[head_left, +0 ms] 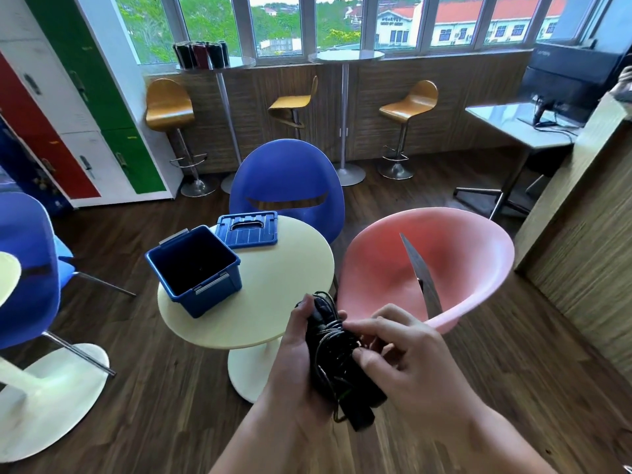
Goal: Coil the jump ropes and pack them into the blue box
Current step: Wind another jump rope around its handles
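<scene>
A black jump rope (337,357), its cord wound around its two black handles, is held in front of me above the floor. My left hand (297,350) grips the bundle from the left side. My right hand (396,350) pinches the cord on the bundle's right side with thumb and fingers. The blue box (195,270) stands open on the round cream table (284,289), to the upper left of my hands; its inside looks dark and I see nothing in it. Its blue lid (248,229) lies flat behind it on the table.
A pink chair (427,265) stands right of the table and a blue chair (287,179) behind it. Another blue chair (24,268) is at the left. Bar stools, high tables, lockers and a desk with a monitor (564,80) line the walls.
</scene>
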`<state>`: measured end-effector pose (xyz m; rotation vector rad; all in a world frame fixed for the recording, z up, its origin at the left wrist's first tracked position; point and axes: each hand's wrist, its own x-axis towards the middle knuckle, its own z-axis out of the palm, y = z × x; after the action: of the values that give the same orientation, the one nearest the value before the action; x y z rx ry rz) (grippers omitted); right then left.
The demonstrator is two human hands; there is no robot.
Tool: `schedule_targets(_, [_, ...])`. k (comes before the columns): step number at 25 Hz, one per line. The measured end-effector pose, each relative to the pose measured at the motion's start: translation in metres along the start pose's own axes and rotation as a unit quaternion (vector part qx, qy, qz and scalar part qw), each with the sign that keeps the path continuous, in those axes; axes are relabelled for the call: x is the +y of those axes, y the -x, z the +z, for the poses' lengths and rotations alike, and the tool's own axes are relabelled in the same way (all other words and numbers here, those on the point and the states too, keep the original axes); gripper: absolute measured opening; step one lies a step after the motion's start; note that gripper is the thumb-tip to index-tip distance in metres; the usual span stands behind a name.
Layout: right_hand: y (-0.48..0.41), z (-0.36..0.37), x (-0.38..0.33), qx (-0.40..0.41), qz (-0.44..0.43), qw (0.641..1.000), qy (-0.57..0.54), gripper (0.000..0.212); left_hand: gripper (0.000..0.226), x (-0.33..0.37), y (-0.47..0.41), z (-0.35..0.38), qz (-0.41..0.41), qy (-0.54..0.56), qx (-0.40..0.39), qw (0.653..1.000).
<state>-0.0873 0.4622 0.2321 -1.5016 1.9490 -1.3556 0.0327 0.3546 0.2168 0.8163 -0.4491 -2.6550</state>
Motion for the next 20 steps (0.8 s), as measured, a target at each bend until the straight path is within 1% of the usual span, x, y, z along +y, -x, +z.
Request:
schedule_targets(3, [0.0,-0.008,-0.001,-0.023,0.004,1.0,-0.006,0.016,0.062,0.002,-0.001,-0.004,0.001,-0.061,-0.009,0.998])
schedule_targets(6, [-0.004,-0.018,-0.006,-0.1,-0.035,0.994,0.019,0.02,0.058,0.006,0.004,-0.006,-0.014,-0.122,-0.037,0.992])
schedule_targets(8, [-0.007,-0.026,-0.006,-0.115,-0.028,0.993,0.003,0.019,0.056,0.006,0.008,-0.007,-0.019,-0.154,-0.056,0.986])
schedule_targets(11, [-0.011,-0.028,-0.007,-0.081,-0.004,0.997,-0.021,0.016,0.052,0.005,0.011,-0.01,-0.005,-0.163,-0.069,0.984])
schedule_targets(13, [-0.011,-0.025,-0.009,-0.046,-0.012,0.999,-0.002,0.016,0.049,0.005,0.011,-0.01,0.007,-0.148,-0.09,0.985])
schedule_targets(16, [-0.01,-0.02,-0.008,0.013,-0.029,0.999,0.024,0.02,0.051,0.006,0.011,-0.011,0.023,-0.142,-0.119,0.982])
schedule_targets(18, [-0.008,-0.015,-0.005,0.047,-0.018,0.999,0.004,0.021,0.053,0.003,0.008,-0.013,0.032,-0.133,-0.129,0.982])
schedule_targets(20, [-0.005,-0.008,-0.002,0.072,0.011,0.996,-0.045,0.021,0.056,-0.003,0.005,-0.013,0.03,-0.091,-0.12,0.988])
